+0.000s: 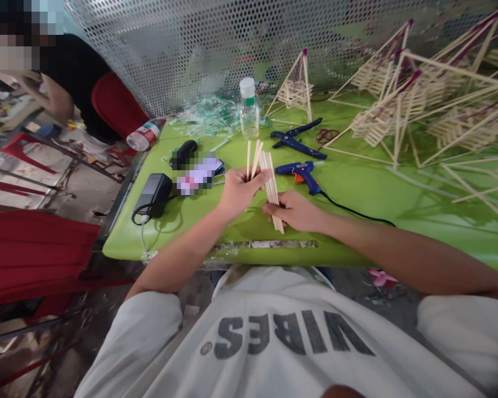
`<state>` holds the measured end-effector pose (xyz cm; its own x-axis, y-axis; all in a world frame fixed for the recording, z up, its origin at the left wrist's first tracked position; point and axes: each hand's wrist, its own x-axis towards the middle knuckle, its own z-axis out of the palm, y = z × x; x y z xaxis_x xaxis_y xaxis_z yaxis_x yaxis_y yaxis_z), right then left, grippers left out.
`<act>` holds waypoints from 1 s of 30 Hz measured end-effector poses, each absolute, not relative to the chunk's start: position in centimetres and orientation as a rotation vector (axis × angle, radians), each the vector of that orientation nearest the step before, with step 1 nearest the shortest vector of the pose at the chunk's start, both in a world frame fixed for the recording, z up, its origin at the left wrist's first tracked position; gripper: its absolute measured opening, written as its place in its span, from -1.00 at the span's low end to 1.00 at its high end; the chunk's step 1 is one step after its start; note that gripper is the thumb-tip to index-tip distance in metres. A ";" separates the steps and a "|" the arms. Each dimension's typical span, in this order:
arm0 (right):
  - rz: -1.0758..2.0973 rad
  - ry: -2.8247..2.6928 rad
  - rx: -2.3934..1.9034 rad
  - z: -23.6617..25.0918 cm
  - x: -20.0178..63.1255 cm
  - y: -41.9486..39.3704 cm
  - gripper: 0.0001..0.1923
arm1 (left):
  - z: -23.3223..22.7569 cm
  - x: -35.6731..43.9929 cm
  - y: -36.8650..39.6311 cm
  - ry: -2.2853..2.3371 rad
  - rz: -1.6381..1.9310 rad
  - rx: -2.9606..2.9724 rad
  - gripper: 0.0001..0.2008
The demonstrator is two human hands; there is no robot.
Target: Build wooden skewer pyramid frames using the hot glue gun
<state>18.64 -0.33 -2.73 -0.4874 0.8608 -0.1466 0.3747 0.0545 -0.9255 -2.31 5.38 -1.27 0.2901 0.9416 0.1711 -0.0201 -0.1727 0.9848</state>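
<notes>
My left hand [237, 192] grips a few thin bamboo sticks [252, 157] that point up and away from me. My right hand [295, 210] holds a second bunch of bamboo sticks [273, 185] near their lower ends, slanting toward the left hand. Both hands hover just above the green table [357, 188], close to its near edge, and the two bundles nearly touch.
A blue glue gun [302, 173] with a black cord lies just beyond my right hand. Blue pliers [295, 140], a clear bottle [249, 110], a black adapter [152, 193] and stick pyramids [402, 94] stand further back. Another person sits at far left by red chairs [37, 249].
</notes>
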 end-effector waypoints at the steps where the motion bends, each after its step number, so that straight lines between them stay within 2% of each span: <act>1: 1.426 -1.890 -1.232 -2.7 18.6 -0.3 -0.39 | -1.2 -2.3 5.3 0.903 1.115 1.483 -0.36; 6: 1.390 -1.880 -1.246 -2.7 18.9 -0.3 -0.35 | -1.3 -2.7 5.5 0.943 1.158 1.491 -0.38; 12: 1.240 -1.700 -1.267 -1.9 20.3 0.1 -0.23 | 0.2 -3.7 6.7 0.939 1.304 1.160 -0.56; 17: 1.001 -1.602 -1.193 -0.3 21.9 0.6 -0.10 | 2.0 -6.2 8.0 0.972 1.587 0.959 -0.50; 21: 0.965 -1.727 -1.345 -0.4 22.8 1.5 -0.02 | 1.9 -7.8 9.1 0.961 1.607 1.018 -0.39; 24: 0.893 -1.887 -1.443 -1.1 23.1 2.1 -0.16 | 1.8 -7.7 9.2 0.939 1.590 1.040 -0.35; 30: 0.847 -1.967 -1.537 -1.4 23.0 2.2 -0.70 | 3.0 -6.2 8.1 0.950 1.634 0.708 -0.39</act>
<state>23.00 2.22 -1.45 -0.2380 0.9712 0.0101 0.6600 0.1694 -0.7319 -6.17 8.10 2.98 -0.2563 0.9664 -0.0177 -0.4935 -0.1151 0.8621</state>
